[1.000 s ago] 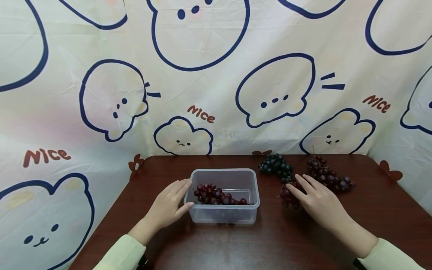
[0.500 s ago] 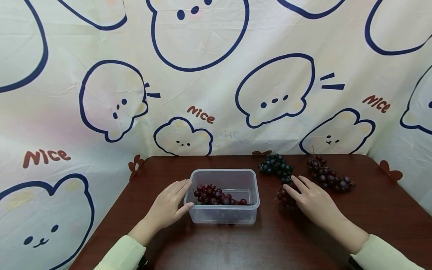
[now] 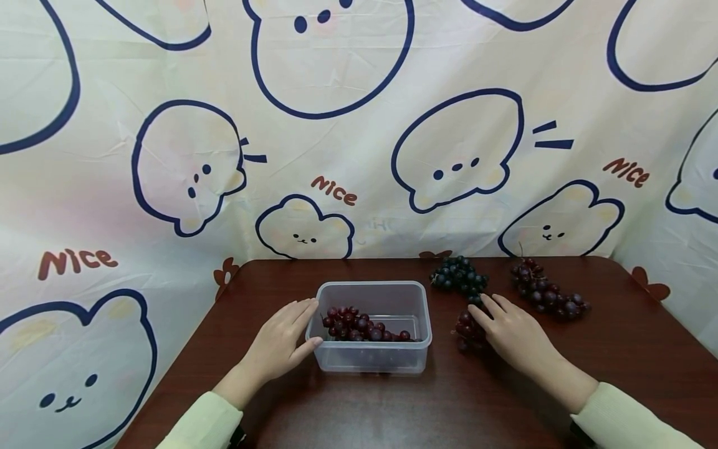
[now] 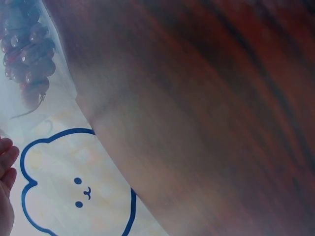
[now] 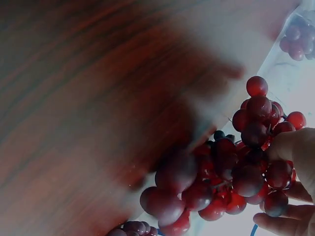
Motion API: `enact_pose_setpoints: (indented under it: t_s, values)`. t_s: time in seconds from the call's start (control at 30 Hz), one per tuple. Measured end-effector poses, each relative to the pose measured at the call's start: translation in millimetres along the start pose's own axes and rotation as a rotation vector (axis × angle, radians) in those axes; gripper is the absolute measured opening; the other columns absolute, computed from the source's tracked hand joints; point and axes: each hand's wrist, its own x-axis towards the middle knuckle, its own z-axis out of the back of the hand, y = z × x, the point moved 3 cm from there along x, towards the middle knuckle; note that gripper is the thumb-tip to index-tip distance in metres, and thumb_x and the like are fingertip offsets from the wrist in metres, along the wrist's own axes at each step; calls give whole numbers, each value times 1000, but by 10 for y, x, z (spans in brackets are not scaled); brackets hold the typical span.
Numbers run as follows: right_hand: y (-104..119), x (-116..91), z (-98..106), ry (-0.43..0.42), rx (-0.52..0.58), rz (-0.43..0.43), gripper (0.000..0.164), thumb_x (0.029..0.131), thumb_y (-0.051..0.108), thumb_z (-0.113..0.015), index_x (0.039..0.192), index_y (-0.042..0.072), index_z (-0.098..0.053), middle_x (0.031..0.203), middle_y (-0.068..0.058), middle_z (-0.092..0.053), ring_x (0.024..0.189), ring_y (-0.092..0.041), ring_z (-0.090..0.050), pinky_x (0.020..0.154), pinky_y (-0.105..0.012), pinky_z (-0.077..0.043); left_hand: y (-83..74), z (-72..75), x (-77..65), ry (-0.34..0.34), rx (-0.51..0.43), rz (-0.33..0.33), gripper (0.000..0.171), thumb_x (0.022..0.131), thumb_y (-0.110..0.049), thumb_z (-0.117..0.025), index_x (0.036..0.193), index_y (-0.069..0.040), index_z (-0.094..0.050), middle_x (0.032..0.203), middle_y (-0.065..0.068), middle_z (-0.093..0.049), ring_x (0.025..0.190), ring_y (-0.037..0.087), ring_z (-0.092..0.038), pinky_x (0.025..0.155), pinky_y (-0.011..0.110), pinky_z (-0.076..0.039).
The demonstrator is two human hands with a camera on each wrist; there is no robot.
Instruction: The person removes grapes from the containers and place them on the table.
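My right hand (image 3: 518, 337) grips a bunch of red grapes (image 3: 468, 329) over the right half of the table. In the right wrist view the thumb and fingers (image 5: 300, 152) close around the upper part of this bunch, and its lower grapes hang free. A clear plastic container (image 3: 370, 360) stands in the middle with another bunch of red grapes (image 3: 356, 324) inside, along its left and front. At the container's left side lies my left hand (image 3: 280, 340), fingers extended along the rim and thumb at the front left corner. Only its fingertips (image 4: 7, 160) show in the left wrist view.
A dark green grape bunch (image 3: 457, 274) lies at the back, right of the container. Further right is a dark red bunch (image 3: 546, 296). The brown table (image 3: 348, 411) ends at a printed cloth (image 3: 370, 156) hung behind it.
My right hand has moved a little left with the bunch of red grapes, away from the dark red bunch and nearer the container. The left hand and the container have stayed in place.
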Motion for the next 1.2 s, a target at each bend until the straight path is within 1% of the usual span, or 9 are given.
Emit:
enact_pose_setpoints:
  t_s: [0.23,0.53,0.67,0.83,1.07,1.2]
  values:
    - [2,3,-58,27,10,-16,52,63,-1,-83,113,-1,-67,110,-28,-64,95,-41,-63,65,-46,-57,0,3,6,-6,-3,-5,79,101,-60,-26,130,7,-57,130,20,-58,119,33,-55,100,51,-43]
    - [18,26,-129,42,48,-44,49,65,-1,-81,112,-2,-66,107,-27,-65,94,-42,-64,67,-48,-56,3,1,14,2,-1,-1,79,100,-60,-26,131,6,-57,130,19,-58,119,32,-56,102,49,-42]
    - [33,28,-150,68,64,-74,49,67,1,-80,114,-2,-66,108,-27,-65,94,-42,-64,67,-48,-56,4,2,16,3,-1,0,79,100,-60,-26,131,6,-57,130,20,-58,119,32,-56,102,49,-42]
    - [56,24,-159,126,82,-91,49,70,1,-78,116,-4,-65,107,-27,-65,96,-40,-63,68,-48,-56,9,-1,20,2,-4,-7,79,101,-60,-26,131,6,-57,129,20,-58,119,33,-56,100,51,-43]
    - [73,34,-160,184,72,-46,51,69,-1,-77,118,-4,-63,106,-23,-65,98,-38,-62,72,-46,-56,8,-2,12,5,-6,0,79,100,-60,-26,131,6,-57,130,20,-58,119,32,-56,101,50,-43]
    - [79,41,-158,212,76,-32,52,69,-3,-73,120,-4,-62,106,-22,-65,98,-38,-62,73,-45,-56,3,-1,6,2,-3,1,79,101,-60,-25,130,6,-57,129,19,-59,118,32,-56,100,50,-43]
